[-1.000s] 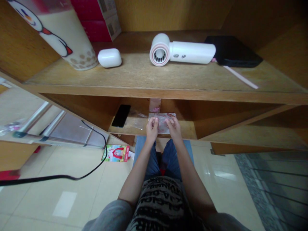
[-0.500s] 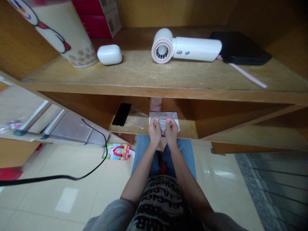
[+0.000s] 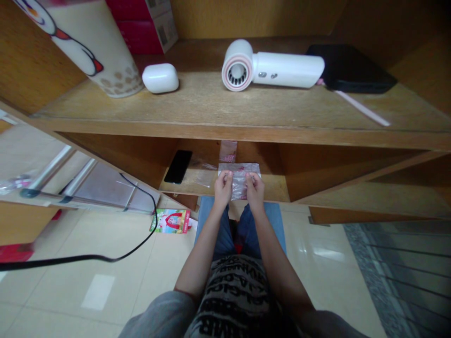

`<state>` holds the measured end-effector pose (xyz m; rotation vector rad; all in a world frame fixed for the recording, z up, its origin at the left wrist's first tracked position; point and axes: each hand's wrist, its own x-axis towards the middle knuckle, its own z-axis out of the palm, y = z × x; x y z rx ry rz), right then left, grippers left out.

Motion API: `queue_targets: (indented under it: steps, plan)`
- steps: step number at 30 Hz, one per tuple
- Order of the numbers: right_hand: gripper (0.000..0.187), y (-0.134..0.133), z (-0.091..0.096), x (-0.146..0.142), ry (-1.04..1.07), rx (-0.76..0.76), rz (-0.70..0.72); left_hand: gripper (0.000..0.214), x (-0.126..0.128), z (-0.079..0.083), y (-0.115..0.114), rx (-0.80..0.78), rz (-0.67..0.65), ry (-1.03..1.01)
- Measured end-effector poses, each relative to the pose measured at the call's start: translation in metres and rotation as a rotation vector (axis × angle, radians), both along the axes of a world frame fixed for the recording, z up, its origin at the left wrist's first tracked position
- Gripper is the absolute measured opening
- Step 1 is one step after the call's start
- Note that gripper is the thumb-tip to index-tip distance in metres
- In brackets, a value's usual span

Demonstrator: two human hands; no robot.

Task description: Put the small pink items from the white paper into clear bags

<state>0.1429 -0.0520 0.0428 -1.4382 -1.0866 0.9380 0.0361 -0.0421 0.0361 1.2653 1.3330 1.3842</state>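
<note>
Over the lower wooden shelf [image 3: 275,190] I hold a small clear plastic bag [image 3: 239,180] with pinkish-red print. My left hand [image 3: 222,188] pinches its left side with curled fingers. My right hand [image 3: 255,188] grips its right side the same way. The two hands sit a few centimetres apart, thumbs on the top of the bag. Behind the bag lies another small clear packet [image 3: 227,151] with pink print, and more clear film [image 3: 201,171] lies to the left.
A black phone [image 3: 178,166] lies left on the lower shelf. The upper shelf [image 3: 211,112] carries a white hair dryer [image 3: 271,70], a white earbud case [image 3: 160,78], a large cartoon cup [image 3: 84,42], a black box [image 3: 350,70] and red boxes [image 3: 144,23]. A black cable [image 3: 105,258] and a colourful packet [image 3: 169,221] are on the tiled floor.
My hands came close together on the bag half a second ago and have since drawn slightly apart again. The view shifted a little.
</note>
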Motion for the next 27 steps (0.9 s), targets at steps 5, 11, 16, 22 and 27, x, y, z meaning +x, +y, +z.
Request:
queue_targets:
  steps: [5, 11, 16, 22, 27]
  plan:
    - [0.030, 0.002, 0.002, 0.004, 0.005, 0.133, 0.029, 0.033, -0.002, 0.004, -0.004, 0.057, 0.029, 0.078]
    - [0.031, 0.000, 0.001, 0.002, 0.019, 0.158, -0.029, 0.033, -0.001, 0.008, -0.007, 0.079, 0.058, 0.123]
    - [0.028, 0.000, -0.002, 0.000, 0.076, 0.226, -0.030, 0.034, 0.000, 0.009, -0.006, 0.103, 0.080, 0.103]
    - [0.032, 0.002, -0.003, -0.006, 0.085, 0.210, 0.014, 0.035, 0.006, 0.007, -0.007, 0.083, 0.128, 0.134]
    - [0.037, -0.001, -0.005, -0.019, 0.080, 0.164, -0.012, 0.031, 0.015, 0.004, -0.013, 0.005, 0.201, 0.300]
